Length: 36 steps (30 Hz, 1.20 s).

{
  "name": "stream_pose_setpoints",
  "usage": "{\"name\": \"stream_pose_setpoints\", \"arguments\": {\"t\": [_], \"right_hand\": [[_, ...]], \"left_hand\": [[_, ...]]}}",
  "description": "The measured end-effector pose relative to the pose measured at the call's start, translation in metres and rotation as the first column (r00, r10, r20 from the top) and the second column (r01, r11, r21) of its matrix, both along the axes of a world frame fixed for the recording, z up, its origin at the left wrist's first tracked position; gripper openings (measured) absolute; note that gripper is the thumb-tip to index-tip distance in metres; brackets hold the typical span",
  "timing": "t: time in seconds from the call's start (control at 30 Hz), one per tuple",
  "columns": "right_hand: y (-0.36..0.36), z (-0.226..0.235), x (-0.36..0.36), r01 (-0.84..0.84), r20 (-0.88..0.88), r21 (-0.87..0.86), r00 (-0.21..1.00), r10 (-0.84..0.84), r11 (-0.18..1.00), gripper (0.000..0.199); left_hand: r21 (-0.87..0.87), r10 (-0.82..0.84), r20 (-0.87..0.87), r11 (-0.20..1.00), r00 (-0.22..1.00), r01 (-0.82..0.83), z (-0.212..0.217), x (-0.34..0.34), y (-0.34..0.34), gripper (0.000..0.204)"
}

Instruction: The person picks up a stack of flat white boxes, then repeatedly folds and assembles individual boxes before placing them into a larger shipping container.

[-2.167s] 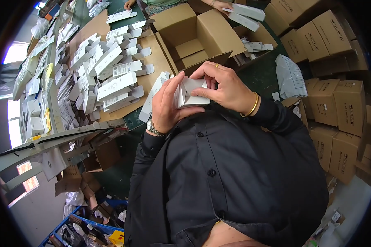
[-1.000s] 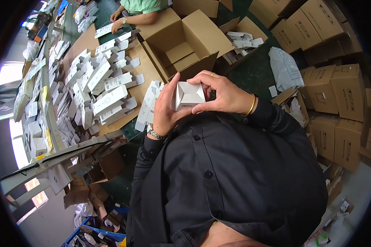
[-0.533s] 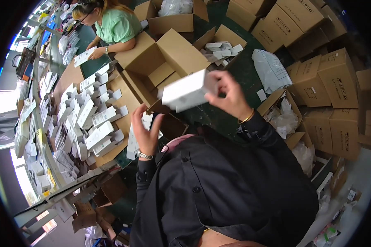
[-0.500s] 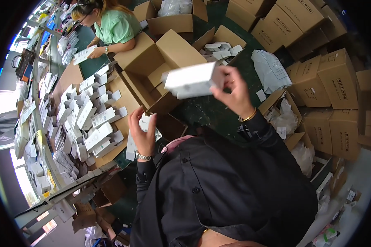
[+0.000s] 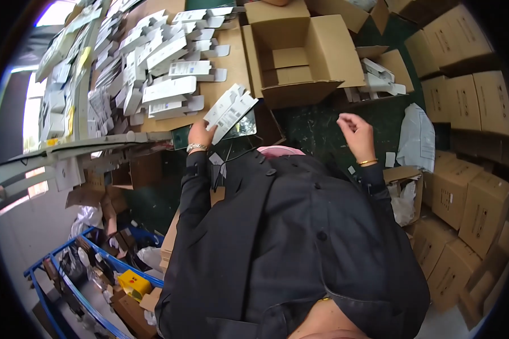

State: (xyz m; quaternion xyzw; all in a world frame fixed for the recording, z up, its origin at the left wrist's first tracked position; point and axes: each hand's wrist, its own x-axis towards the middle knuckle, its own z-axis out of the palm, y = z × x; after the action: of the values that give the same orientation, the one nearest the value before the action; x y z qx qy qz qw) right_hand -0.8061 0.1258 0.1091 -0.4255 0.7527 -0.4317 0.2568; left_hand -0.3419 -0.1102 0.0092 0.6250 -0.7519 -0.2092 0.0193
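Observation:
At the table's near edge, my left hand (image 5: 201, 135) grips the lower end of a white printed cardboard box (image 5: 230, 112), which looks flat and slants up to the right. A shiny clear-looking patch (image 5: 245, 124) lies beside it. To the right, my right hand (image 5: 358, 137) is raised over the dark green floor, fingers curled together, and nothing shows in them. Many white small boxes (image 5: 167, 56), some with end flaps up, lie piled on the brown table surface (image 5: 232, 73) beyond my left hand.
A large open brown carton (image 5: 291, 56) stands ahead. Right of it, a smaller carton holds white boxes (image 5: 377, 76). A white plastic sack (image 5: 416, 138) and stacked brown cartons (image 5: 458, 101) line the right. A blue-framed rack (image 5: 104, 254) stands lower left.
The white box has left my right hand, which is now closed with nothing visible. My left hand now holds a printed flat white box. The view has shifted, so the co-worker is mostly out of it.

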Motion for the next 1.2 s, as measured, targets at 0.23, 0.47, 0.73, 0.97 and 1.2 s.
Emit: {"name": "stream_pose_setpoints", "arguments": {"t": [0.23,0.47,0.73,0.97,1.2], "right_hand": [[-0.017,0.020,0.065,-0.300,-0.025,0.137,0.952,0.306,0.944,0.018],[-0.031,0.031,0.115,-0.318,-0.060,0.150,0.942,0.330,0.936,0.020],[-0.060,0.031,0.143,-0.358,-0.030,0.180,0.929,0.369,0.916,0.019],[-0.107,0.013,0.163,-0.328,0.178,0.010,0.930,0.321,0.945,0.051],[-0.170,0.034,0.194,-0.329,0.541,-0.317,0.707,0.455,0.889,0.065]], "left_hand": [[-0.153,-0.186,0.032,0.970,0.982,0.189,-0.060,-0.014,0.011,0.092],[-0.030,-0.123,0.225,0.991,0.967,0.133,-0.063,-0.030,-0.012,0.122],[-0.106,-0.165,0.172,0.977,0.971,0.185,-0.039,-0.026,-0.022,0.122],[-0.153,-0.497,-0.142,0.865,0.856,0.478,0.009,-0.004,-0.018,0.120],[-0.367,-0.674,-0.143,0.716,0.724,0.594,0.152,-0.024,0.006,0.126]]}}
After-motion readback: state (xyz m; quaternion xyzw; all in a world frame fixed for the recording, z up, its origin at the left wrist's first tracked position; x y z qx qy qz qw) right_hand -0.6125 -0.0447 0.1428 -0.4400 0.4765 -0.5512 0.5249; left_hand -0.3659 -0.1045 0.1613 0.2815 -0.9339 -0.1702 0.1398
